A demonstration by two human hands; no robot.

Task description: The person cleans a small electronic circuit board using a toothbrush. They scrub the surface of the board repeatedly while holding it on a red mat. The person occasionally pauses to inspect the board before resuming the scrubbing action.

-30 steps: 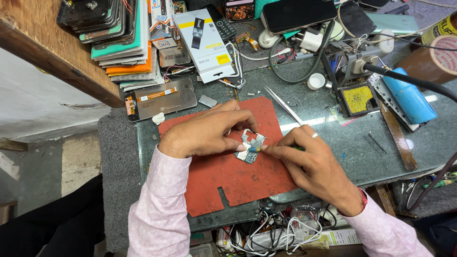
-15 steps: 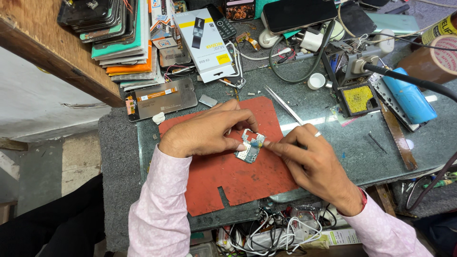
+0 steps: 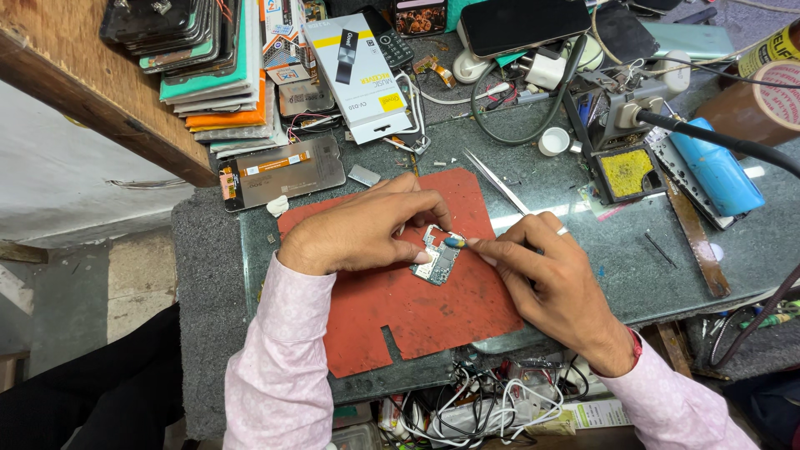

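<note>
Cluttered glass-topped desk (image 3: 533, 333) carries a red mat (image 3: 433, 308) near its front edge, with a small circuit board (image 3: 435, 260) lying at the mat's middle. Left hand (image 3: 354, 232) pins the board with curled fingertips, while the right hand (image 3: 554, 279) pinches what looks like a thin blue-tipped tool (image 3: 455, 242) against the board's upper edge.

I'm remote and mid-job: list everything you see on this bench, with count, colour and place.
circuit board: one, silver-green, on the mat, pinned by the left fingers
small tool: one, blue-tipped, in the right fingers, tip on the board
work mat: one, red, bench centre
tweezers: one, silver, past the mat
phone screen panel: one, grey, left of the mat
stacked phone parts: several, mixed colours, upper left
white box: one, top centre
dark phone: one, top
yellow sponge tray: one, right
blue cylinder: one, far right
tape roll: one, brown, top right
tangled cables: white and black, near edge
left hand: on the board
right hand: ring, holds the tool
</note>
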